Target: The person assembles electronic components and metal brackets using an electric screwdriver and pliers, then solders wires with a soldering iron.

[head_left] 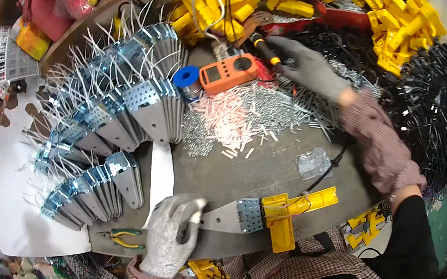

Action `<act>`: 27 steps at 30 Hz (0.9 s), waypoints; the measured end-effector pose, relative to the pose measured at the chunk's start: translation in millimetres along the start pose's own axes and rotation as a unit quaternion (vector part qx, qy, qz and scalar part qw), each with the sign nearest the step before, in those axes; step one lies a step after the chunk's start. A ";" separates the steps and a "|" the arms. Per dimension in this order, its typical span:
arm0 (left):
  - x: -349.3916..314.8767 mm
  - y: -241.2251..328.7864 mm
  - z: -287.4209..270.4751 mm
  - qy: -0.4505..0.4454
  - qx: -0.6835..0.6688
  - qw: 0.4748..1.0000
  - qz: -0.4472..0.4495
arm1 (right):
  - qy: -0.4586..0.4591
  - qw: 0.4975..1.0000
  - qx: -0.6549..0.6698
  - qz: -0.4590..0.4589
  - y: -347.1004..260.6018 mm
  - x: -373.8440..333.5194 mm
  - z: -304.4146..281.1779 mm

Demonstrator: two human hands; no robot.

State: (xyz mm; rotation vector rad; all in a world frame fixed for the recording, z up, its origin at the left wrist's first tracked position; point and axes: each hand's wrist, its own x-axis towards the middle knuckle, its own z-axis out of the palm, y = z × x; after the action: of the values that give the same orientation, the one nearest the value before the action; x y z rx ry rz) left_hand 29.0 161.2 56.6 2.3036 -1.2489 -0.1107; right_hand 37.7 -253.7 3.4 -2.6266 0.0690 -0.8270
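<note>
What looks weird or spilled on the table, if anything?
The small pale-pink sticks and silver metal pieces look spilled, lying loose in touching piles on the grey tabletop, though perhaps heaped there on purpose.

My left hand (173, 232) wears a mottled pale-grey knit glove (164, 246), my right hand (309, 64) darker grey. My woven sleeves (379, 142) are checked reddish-brown and white. At lower centre, the tapered metal bracket (221, 219) is grey, its dotted end (250, 215) bluish, the T-shaped plastic housing (281, 229) yellow. Upper centre, the boxy multimeter (231, 73) is orange.

1 orange meter (230, 74) just beside blue spool (189, 86); green-yellow pliers (118, 234) lower left.
</note>
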 end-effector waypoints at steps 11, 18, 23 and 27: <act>42.5 30.3 82.8 0.016 -0.346 0.935 -0.079 | 0.190 0.890 0.341 0.234 -62.2 -51.9 -68.6; 38.1 29.4 88.7 -0.036 -0.363 0.931 0.000 | -0.052 0.731 0.563 0.383 -73.6 -71.1 -31.8; 39.6 32.1 90.0 -0.001 -0.376 0.926 0.036 | -0.098 0.737 0.563 0.359 -77.3 -75.6 -25.6; 36.8 31.4 92.1 0.000 -0.360 0.932 0.032 | -0.095 0.759 0.538 0.353 -81.0 -75.3 -24.9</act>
State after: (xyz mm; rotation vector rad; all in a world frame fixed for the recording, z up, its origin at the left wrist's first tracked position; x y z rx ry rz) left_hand -2.0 81.0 -2.0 1.6231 -1.0464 -0.4632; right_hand -43.8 -175.3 11.5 -1.3660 0.3743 -0.1741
